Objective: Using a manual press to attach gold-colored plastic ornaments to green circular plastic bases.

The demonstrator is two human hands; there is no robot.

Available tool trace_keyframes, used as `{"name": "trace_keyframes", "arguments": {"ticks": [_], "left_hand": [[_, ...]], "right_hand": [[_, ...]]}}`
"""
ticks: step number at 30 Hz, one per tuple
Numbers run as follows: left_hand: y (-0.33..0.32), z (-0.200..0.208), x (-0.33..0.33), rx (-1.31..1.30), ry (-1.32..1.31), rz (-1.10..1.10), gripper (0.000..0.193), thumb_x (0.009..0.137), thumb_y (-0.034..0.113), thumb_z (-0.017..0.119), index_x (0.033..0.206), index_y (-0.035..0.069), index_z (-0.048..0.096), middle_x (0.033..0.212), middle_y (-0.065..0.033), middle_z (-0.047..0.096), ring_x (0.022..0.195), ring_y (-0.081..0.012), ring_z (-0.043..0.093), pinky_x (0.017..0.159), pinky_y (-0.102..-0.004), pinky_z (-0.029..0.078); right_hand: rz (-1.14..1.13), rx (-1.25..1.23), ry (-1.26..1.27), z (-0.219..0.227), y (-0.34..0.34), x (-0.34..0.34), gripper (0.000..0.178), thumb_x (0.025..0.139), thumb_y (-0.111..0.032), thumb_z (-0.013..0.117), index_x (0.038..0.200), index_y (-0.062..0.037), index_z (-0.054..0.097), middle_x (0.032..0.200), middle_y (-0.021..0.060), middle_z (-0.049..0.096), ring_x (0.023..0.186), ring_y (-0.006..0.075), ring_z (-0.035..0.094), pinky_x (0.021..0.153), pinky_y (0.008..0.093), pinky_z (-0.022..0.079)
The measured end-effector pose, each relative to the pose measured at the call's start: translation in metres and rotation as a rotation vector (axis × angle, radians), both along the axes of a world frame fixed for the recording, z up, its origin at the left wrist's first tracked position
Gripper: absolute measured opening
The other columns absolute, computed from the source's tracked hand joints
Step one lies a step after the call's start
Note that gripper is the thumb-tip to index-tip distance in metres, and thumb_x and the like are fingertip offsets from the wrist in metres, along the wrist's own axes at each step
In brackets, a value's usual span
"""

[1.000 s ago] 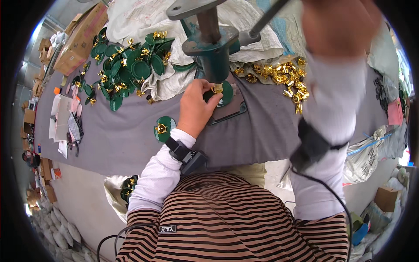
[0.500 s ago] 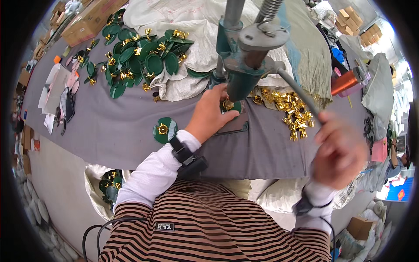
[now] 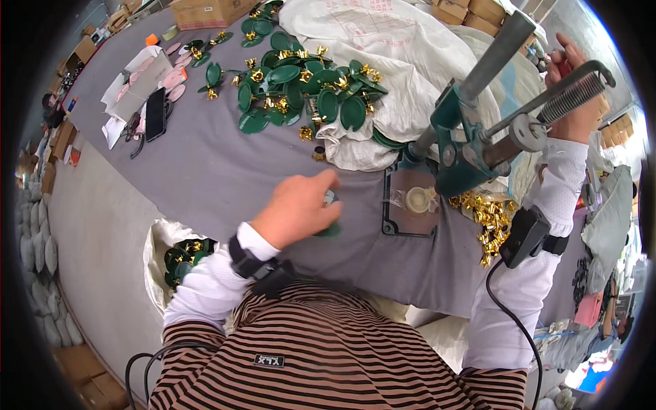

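My left hand [image 3: 297,210] is slightly blurred above the cloth, left of the press base. Its thumb and fingers are closed on a green disc [image 3: 331,198], mostly hidden by the hand; more green shows under the fingertips. A green hand press [image 3: 456,140] stands to the right, with a spring and a hooked rod. On its base plate [image 3: 410,231] sits a pale round die [image 3: 417,199], with no green disc on it. My right hand [image 3: 572,96] is raised at the upper right, fingers curled round the press lever's end, which is partly hidden behind the spring.
Green discs with gold fittings [image 3: 294,85] are heaped behind my left hand. Loose gold fittings [image 3: 493,222] lie right of the press. A white sack [image 3: 389,41] covers the back. A phone [image 3: 156,113] lies at left; an open sack [image 3: 158,253] of discs stands below the table edge.
My left hand has moved left, away from under the press, with the green disc. My right hand has swung up and away with the lever. The head view has shifted, uncovering the base plate.
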State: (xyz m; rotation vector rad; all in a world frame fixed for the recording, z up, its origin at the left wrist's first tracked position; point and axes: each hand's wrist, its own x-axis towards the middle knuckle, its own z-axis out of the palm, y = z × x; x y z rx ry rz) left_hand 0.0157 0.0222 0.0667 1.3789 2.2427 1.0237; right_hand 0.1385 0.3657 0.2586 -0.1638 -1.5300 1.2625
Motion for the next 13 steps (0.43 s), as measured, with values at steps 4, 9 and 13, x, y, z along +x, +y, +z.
{"name": "trace_keyframes", "arguments": {"ticks": [4,9,13], "left_hand": [[-0.011,-0.012,-0.019,-0.344,0.201,-0.049,0.032,0.079,0.031,0.068,0.098,0.006,0.062,0.078,-0.0165,0.067,0.076,-0.0365,0.066,0.07,-0.0453,0.052],[-0.038,-0.02,-0.042,-0.205,0.083,-0.128,0.03,0.081,0.033,0.069,0.094,0.007,0.063,0.077,-0.0172,0.067,0.074,-0.0399,0.063,0.067,-0.0454,0.05],[-0.143,0.015,-0.068,-0.398,0.061,0.036,0.034,0.081,0.035,0.069,0.093,0.004,0.065,0.087,-0.0195,0.068,0.082,-0.0406,0.065,0.074,-0.0458,0.051]], "right_hand": [[-0.049,0.029,-0.005,0.001,-0.001,-0.002,0.032,0.099,-0.018,0.055,0.117,0.0078,0.062,0.083,0.0066,0.063,0.07,0.0092,0.057,0.059,0.0182,0.044],[-0.033,-0.002,-0.017,-0.001,0.002,-0.004,0.033,0.098,-0.016,0.055,0.118,0.0103,0.059,0.08,0.007,0.06,0.069,0.0099,0.055,0.057,0.0171,0.042],[0.165,0.023,-0.081,-0.005,0.062,0.013,0.042,0.095,-0.018,0.059,0.126,0.0098,0.053,0.085,0.0119,0.061,0.07,0.013,0.058,0.056,0.0169,0.049]]}}
